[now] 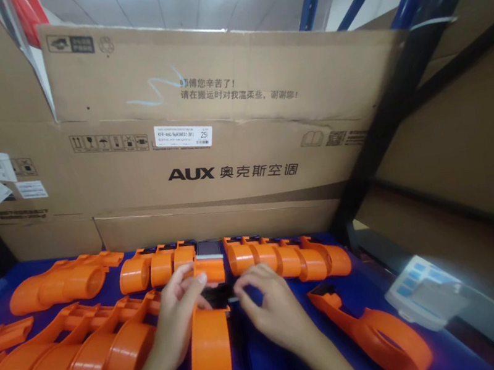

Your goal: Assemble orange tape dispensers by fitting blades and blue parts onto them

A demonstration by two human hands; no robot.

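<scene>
orange plastic in the head view: my left hand (179, 308) is clamped on one orange holder (210, 348) by its dark end (217, 294), over the blue surface (271, 369). my right hand (268, 303) curls just beside; whether its fingertips grip anything, i can't tell.

Rings (127, 348) left on table (275, 362); cardboard (218, 121) behind; device (426, 291) right.
</scene>
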